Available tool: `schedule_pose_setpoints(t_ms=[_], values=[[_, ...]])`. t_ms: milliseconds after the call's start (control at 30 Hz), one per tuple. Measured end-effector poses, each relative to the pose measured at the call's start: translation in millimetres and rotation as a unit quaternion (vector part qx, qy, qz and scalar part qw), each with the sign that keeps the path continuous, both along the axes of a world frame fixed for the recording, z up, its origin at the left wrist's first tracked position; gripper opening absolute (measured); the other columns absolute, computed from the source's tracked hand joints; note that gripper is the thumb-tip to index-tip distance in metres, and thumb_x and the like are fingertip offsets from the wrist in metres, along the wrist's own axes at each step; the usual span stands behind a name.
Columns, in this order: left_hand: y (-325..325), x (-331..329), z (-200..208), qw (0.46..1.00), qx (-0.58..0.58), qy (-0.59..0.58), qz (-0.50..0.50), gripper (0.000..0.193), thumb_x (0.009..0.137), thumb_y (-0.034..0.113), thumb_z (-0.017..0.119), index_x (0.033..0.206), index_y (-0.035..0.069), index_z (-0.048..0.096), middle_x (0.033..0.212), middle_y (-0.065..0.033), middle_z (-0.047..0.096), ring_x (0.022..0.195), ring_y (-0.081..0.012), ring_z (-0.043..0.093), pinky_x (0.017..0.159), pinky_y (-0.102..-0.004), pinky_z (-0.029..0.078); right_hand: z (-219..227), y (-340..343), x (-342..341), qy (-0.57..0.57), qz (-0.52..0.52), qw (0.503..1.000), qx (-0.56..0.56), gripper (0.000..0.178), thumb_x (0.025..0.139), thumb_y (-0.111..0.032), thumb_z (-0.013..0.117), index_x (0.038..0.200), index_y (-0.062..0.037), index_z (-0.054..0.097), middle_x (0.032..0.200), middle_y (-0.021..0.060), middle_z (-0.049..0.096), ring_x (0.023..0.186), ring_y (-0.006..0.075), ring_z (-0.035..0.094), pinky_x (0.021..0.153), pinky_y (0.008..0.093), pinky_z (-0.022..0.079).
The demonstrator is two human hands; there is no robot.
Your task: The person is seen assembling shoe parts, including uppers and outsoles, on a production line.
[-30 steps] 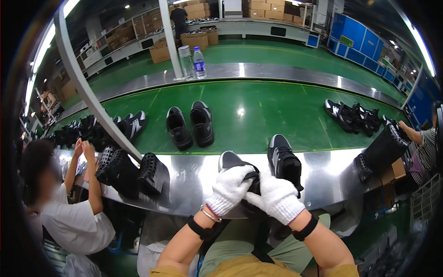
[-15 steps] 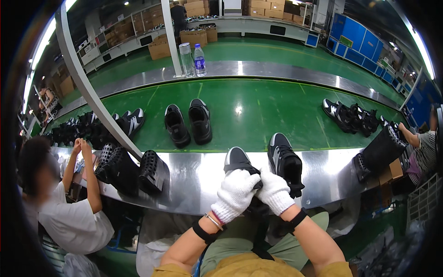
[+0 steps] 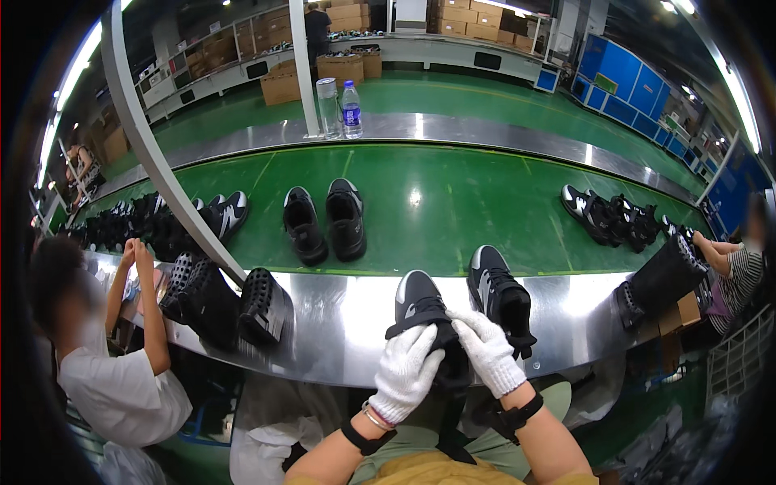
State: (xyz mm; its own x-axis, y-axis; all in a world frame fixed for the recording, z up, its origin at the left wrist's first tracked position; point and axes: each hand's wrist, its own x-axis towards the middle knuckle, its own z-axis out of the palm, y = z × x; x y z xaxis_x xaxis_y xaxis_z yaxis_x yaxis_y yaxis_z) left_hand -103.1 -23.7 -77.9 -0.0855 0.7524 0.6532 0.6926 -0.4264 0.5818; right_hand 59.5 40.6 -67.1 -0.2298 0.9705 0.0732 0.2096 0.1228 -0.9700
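A black sneaker with a grey toe (image 3: 420, 293) sits at the near edge of the metal counter, toe pointing away from me. My left hand (image 3: 406, 372), in a white knitted glove, is closed on its left side, with the fingers over the strap and the thumb by the opening. My right hand (image 3: 488, 349), gloved too, lies along the shoe's right side with fingers stretched out and tips touching the upper; its thumb is hidden. Right beside it stands a matching sneaker (image 3: 503, 293), untouched. Part of the held shoe's heel is hidden between my hands.
Another sneaker pair (image 3: 346, 220) stands on the green belt (image 3: 453, 210). More shoes (image 3: 608, 212) lie at right. Black studded blocks (image 3: 265, 305) and a tall black one (image 3: 664, 275) stand on the metal edge (image 3: 339, 323). A co-worker (image 3: 121, 380) sits at left. A post (image 3: 145, 153) rises there.
My hands have moved apart from their pinch at the shoe's opening. The right fingers have straightened along its side, and the left hand has shifted its grip on the left side.
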Motion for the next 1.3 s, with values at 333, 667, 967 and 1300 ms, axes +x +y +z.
schedule_pose_setpoints(t_ms=[333,667,967,1300], values=[[-11,-25,-7,0.983,-0.051,0.146,0.095,0.05,0.082,0.01,0.07,0.13,0.001,0.058,0.099,-0.014,0.061,0.088,-0.0331,0.06,0.073,-0.044,0.052,27,8,4,-0.172,0.081,0.972,0.138,0.022,0.096,-0.016,0.064,0.115,-0.0063,0.07,0.101,0.0155,0.071,0.093,0.0298,0.069,0.084,0.0349,0.054],[-35,5,-36,0.982,-0.022,0.175,0.071,0.044,0.082,-0.001,0.061,0.126,-0.01,0.058,0.082,-0.0159,0.062,0.069,-0.0339,0.06,0.059,-0.044,0.051,15,-1,4,-0.179,0.033,0.961,0.209,0.026,0.097,-0.023,0.061,0.117,-0.0084,0.068,0.098,0.0176,0.071,0.089,0.0364,0.068,0.079,0.0414,0.055],[-25,-17,-8,0.97,-0.239,-0.02,0.03,0.054,0.095,0.026,0.061,0.139,-0.003,0.051,0.12,-0.0244,0.059,0.107,-0.0397,0.06,0.095,-0.0456,0.048,83,-37,76,-0.394,-0.003,0.894,0.212,0.037,0.09,-0.033,0.066,0.117,-0.009,0.057,0.092,0.0149,0.061,0.087,0.0345,0.065,0.073,0.0437,0.053],[71,36,-10,0.993,-0.106,0.037,-0.02,0.05,0.095,0.019,0.057,0.138,-0.006,0.05,0.112,-0.03,0.061,0.098,-0.0446,0.061,0.088,-0.0479,0.049,85,-7,57,-0.503,0.173,0.846,0.035,0.056,0.087,-0.049,0.07,0.13,-0.0148,0.059,0.109,0.0196,0.058,0.095,0.0391,0.065,0.079,0.0471,0.054]])
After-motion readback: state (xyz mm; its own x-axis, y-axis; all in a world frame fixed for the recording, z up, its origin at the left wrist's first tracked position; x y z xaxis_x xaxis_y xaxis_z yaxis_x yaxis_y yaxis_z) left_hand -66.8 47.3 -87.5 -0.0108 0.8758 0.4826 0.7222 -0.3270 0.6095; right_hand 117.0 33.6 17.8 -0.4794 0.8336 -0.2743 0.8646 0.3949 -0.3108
